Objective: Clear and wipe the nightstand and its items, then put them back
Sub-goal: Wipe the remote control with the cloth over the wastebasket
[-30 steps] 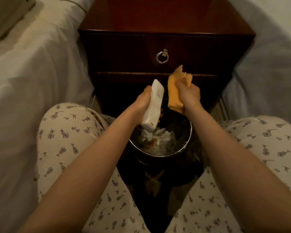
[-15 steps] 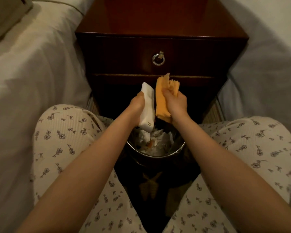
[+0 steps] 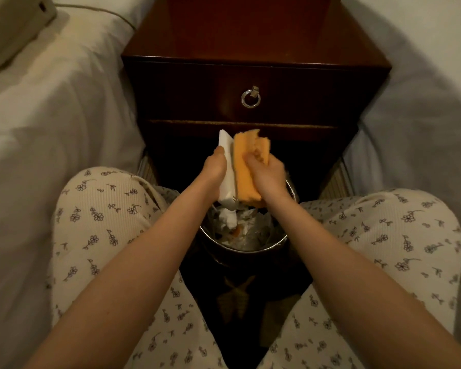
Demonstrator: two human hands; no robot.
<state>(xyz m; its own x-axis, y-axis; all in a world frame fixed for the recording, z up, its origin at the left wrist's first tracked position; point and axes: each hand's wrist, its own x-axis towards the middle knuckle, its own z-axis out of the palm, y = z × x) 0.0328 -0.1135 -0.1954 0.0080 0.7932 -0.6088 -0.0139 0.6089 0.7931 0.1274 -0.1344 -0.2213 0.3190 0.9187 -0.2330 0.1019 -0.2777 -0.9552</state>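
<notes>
Since a second ago the hands have closed together: the cloth [image 3: 244,171], then held apart from the remote [image 3: 225,145], now lies flat against its face. A person sits facing a dark wood nightstand [image 3: 250,41], knees apart, holding both things in the air over a bin [image 3: 240,250] of crumpled paper on the floor between the legs. The left hand [image 3: 215,169] grips the remote, a white slab tilted with its top away from the viewer; the thumb lies along its near edge and the other fingers are hidden behind it. The right hand [image 3: 268,173] has its fingers curled into the orange cloth, bunching it and pressing it on the remote. The step appears to be wiping the remote. To do it well, the left hand should hold firm while the cloth runs the full length, then turn the slab to reach the back and edges. A slip would likely drop the remote into the bin right below. Open room is narrow: a bed [image 3: 51,102] close on the left, pale bedding [image 3: 423,115] on the right, and the drawer front with its ring pull [image 3: 250,97] just ahead.
</notes>
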